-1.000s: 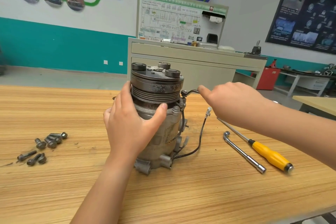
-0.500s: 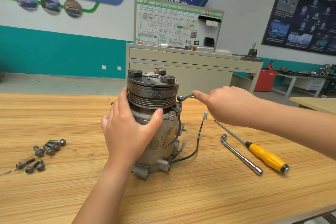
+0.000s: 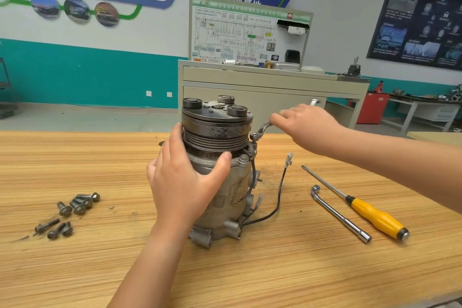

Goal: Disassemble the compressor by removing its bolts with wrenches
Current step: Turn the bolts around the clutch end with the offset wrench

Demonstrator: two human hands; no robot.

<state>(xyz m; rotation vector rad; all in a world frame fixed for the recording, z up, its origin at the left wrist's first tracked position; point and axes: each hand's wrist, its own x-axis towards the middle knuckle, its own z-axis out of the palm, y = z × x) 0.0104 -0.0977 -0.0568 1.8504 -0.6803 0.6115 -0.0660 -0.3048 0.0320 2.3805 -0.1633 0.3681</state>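
Upright at mid-table [image 3: 75, 270]: grimy cast-metal compressor [image 3: 222, 190], ribbed pulley and dark clutch plate on top. Left hand [image 3: 182, 182] wrapped round its body, thumb on the shoulder, hiding the near side. Right hand [image 3: 307, 125], blurred, gripping a bent steel wrench [image 3: 261, 131], ring end beside the pulley, shank mostly covered. Loose bolts [image 3: 77, 204] lying left.

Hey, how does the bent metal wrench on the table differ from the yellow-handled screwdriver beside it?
The L-shaped wrench is bare metal throughout; the screwdriver has a yellow grip with a black collar. The wrench bends at its far end; the screwdriver's shaft runs straight. Both lie untouched on the wooden table, roughly parallel, right of the compressor.
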